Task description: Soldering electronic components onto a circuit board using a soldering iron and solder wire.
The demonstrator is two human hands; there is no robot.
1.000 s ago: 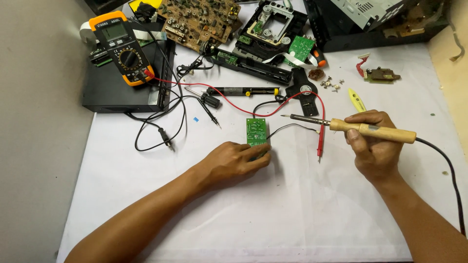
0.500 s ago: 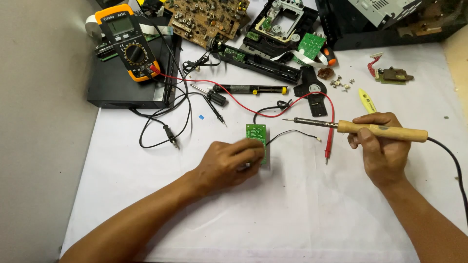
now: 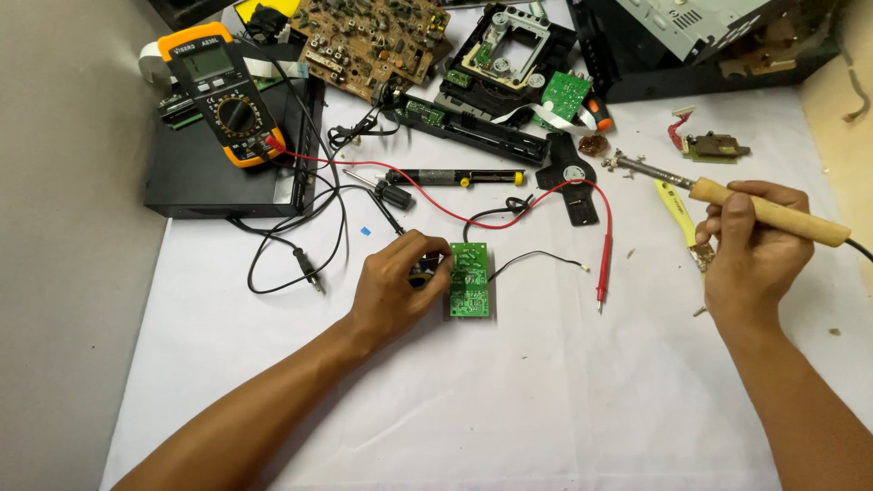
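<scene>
A small green circuit board point(image 3: 470, 281) lies flat on the white table cover point(image 3: 509, 400). My left hand point(image 3: 398, 282) grips the board's left edge with fingertips. A thin black wire point(image 3: 541, 257) runs from the board to the right. My right hand point(image 3: 753, 250) holds a soldering iron by its wooden handle point(image 3: 768, 213). Its metal tip point(image 3: 637, 166) points left, well away from the board and up near the loose parts.
An orange-and-black multimeter point(image 3: 223, 91) sits on a black box point(image 3: 227, 155) at the back left; its red probe point(image 3: 601, 264) lies right of the board. Brown circuit boards point(image 3: 377, 41), a disc drive mechanism point(image 3: 505, 55), a desoldering pump point(image 3: 455, 177) and yellow tweezers point(image 3: 677, 209) crowd the far side.
My right hand has carried the soldering iron away from the board, to the right and farther back. My left hand still holds the green board in place.
</scene>
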